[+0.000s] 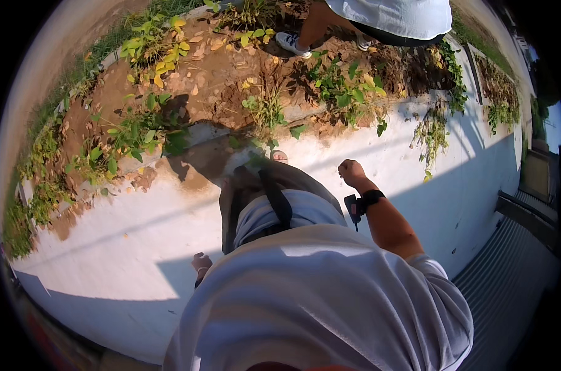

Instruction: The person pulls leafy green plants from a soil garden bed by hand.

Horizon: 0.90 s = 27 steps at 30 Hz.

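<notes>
My right hand (353, 172) is held out over the pale concrete paving, fingers curled in, and I see nothing in it. A black strap (372, 198) circles that wrist, with a small dark box (353, 208) attached. Beside my left hip, my left hand (201, 262) hangs low, partly hidden by my shirt; its grip is unclear. One sandalled foot (279, 156) shows ahead of my dark trousers (303, 178), near the edge of a soil bed (215, 69). Leafy plants (347, 88) spill over the bed's edge in front of me.
Another person's shoe (292, 44) stands in the soil bed, below a white shirt (401, 16). A low concrete kerb (303, 111) borders the bed. Yellowing plants (162, 58) grow farther left. Ribbed dark sheeting (503, 269) lies to the right of the concrete paving (137, 250).
</notes>
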### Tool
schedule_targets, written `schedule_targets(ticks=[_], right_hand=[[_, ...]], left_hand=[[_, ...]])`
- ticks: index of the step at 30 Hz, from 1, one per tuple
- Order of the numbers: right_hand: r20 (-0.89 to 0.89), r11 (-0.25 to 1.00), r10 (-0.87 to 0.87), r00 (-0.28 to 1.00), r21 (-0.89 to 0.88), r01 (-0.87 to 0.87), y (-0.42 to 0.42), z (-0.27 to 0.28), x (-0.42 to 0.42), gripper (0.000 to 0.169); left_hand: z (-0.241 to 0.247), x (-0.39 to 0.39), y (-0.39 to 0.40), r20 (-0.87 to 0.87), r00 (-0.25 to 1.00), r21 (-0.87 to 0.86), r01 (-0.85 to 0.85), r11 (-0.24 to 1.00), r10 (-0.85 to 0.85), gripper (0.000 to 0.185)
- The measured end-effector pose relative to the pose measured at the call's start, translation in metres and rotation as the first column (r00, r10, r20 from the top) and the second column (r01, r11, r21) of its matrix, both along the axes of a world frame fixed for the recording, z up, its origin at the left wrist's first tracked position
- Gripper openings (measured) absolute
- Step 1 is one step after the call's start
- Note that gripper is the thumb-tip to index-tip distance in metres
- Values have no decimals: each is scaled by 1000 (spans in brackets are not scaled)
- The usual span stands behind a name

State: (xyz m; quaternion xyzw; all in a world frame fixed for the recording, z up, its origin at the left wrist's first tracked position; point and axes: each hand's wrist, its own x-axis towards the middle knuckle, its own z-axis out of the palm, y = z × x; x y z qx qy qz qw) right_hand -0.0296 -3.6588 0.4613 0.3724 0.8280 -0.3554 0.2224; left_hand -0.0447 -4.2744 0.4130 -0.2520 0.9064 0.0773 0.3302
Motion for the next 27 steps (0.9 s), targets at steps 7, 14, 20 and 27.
schedule_targets(ticks=[7,14,20,27], right_hand=[[74,996,-51,996,-64,56,33,23,-113,22],[-96,907,379,920,235,-350,82,-61,-217,19],[-66,825,418,906,444,-349,186,-183,-296,25],[532,831,87,842,428,-356,282,-299,-323,25]], left_hand=[[16,-112,88,-385,908,223,267,937,-167,20],[-7,-223,249,-463,886,505,241,829,25,19],[-85,-235,399,-423,899,704,247,666,113,17],[-216,-271,612,45,978,975,-88,204,204,19]])
